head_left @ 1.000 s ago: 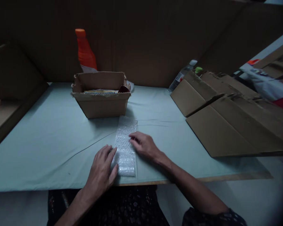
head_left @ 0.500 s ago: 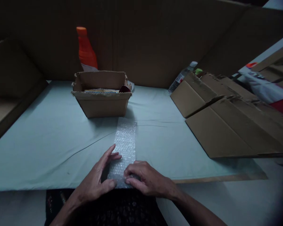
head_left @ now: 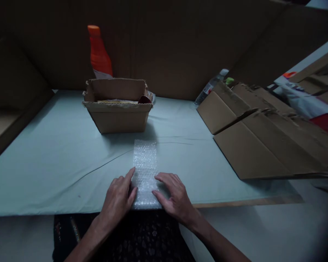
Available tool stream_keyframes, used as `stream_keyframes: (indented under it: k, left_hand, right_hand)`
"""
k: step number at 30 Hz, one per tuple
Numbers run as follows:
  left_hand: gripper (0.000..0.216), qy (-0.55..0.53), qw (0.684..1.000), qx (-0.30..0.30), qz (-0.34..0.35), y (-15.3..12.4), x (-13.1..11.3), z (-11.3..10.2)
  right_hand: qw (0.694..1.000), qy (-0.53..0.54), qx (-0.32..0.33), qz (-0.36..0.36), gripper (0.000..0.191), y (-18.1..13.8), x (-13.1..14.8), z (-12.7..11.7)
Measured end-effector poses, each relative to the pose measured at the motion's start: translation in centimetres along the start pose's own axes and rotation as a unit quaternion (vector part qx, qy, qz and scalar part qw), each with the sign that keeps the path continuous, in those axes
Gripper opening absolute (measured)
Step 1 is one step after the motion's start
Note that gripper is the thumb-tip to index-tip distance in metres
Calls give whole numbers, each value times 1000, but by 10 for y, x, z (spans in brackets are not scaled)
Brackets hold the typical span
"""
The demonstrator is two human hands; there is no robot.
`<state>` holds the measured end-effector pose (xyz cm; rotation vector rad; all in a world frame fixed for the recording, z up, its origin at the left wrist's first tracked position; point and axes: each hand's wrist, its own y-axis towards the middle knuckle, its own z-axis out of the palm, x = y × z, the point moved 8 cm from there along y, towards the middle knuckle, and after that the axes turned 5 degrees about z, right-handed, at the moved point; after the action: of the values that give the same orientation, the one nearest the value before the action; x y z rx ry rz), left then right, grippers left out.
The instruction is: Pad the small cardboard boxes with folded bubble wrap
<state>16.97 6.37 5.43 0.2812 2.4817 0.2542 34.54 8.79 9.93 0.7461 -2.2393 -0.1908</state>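
1. A strip of bubble wrap (head_left: pixel 145 162) lies flat on the desk (head_left: pixel 57 156), running from the near edge straight away from the person, with its far end just short of an open cardboard box (head_left: pixel 117 117).
2. The left hand (head_left: pixel 118 199) rests palm down at the strip's near left edge. Its fingers (head_left: pixel 129 177) are stretched out and loosely spread, touching the wrap and gripping nothing.
3. The right hand (head_left: pixel 175 196) lies palm down on the near right edge, its fingers (head_left: pixel 164 178) also extended and flat, and nothing is pinched between them.
4. The near end of the strip sits between the two hands at the desk edge. In the dim light it seems a little thicker there, though I cannot tell whether it is folded.
5. The box holds some flat items that are too dark to identify.
6. An orange bottle (head_left: pixel 98 52) stands behind the box.
7. Flattened cardboard (head_left: pixel 262 145) lies well to the right, with a clear bottle (head_left: pixel 211 87) beyond it.
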Motion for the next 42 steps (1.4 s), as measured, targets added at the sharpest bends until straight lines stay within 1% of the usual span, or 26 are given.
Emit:
stream_keyframes:
  k: [2,4,6,8,11,13,15,17,19,20,21,22,24,25,28,30,32,34,36,37,39,41,42]
  left_hand:
    - [52,45,999,-2,23,2,-4,2]
    - [46,70,997,-9,38,1,-7,2]
    - [41,64,997,-27,44,-1,-9,-4]
    - [40,16,997,-45,57,-6,-14,-13]
    - [45,-70,993,-26,91,-12,-22,-19]
    - [44,-78,993,-12,86,-14,-22,-17]
    - [41,-58,996,-23,58,-12,-15,-14]
    - [38,-34,998,-32,31,-6,-7,-9]
    - [36,-3,999,-35,24,1,-3,-4]
    - [36,14,999,-38,25,4,-2,-3]
    - [35,26,998,-42,29,6,-2,-3]
    - [34,30,998,-48,37,7,-4,-4]
    - [37,12,996,-53,64,6,-8,-7]
    - [39,-6,995,-49,81,4,-11,-8]
    - [42,-58,991,-27,115,-3,-19,-12]
    - [44,-80,991,-20,105,-6,-19,-14]
    - [43,-85,993,-21,78,-4,-15,-14]
    - [39,-64,996,-31,48,1,-9,-12]
    - [34,-27,998,-47,28,9,-3,-10]
    - [32,-11,998,-56,23,13,-1,-10]
    - [32,2,997,-71,29,19,0,-10]
    - [39,-17,996,-73,56,19,-3,-11]
    - [43,-35,994,-67,73,17,-6,-12]
  right_hand:
    - [998,-14,39,-39,35,-7,9,2]
    - [993,-39,94,-62,40,-16,15,11]
    - [988,-62,121,-68,34,-22,15,22]
    - [991,-47,106,-62,26,-23,11,27]
    - [997,32,62,-13,25,-18,-1,29]
    - [995,69,54,39,24,-14,-12,31]
    - [994,70,42,70,27,-11,-18,29]
    - [998,35,1,60,32,-9,-16,19]
    - [999,-19,-43,25,35,-10,-9,8]
    - [998,-43,-48,5,36,-11,-5,6]
    - [997,-60,-37,-12,37,-12,-2,6]
    - [997,-72,-12,-25,37,-12,0,10]
    - [995,-83,44,-38,35,-13,1,20]
    - [994,-82,59,-37,31,-13,0,24]
    - [998,-39,51,-15,22,-10,-4,25]
    - [998,15,59,13,21,-7,-8,25]
    - [997,40,56,37,24,-6,-12,22]
    - [999,14,18,39,28,-5,-14,13]
    - [999,-33,-21,14,30,-5,-10,6]
    - [998,-51,-20,-4,30,-5,-8,6]
    - [997,-74,14,-33,33,-6,-6,13]
    - [995,-81,43,-37,33,-8,-7,20]
    - [996,-77,44,-31,31,-8,-9,21]
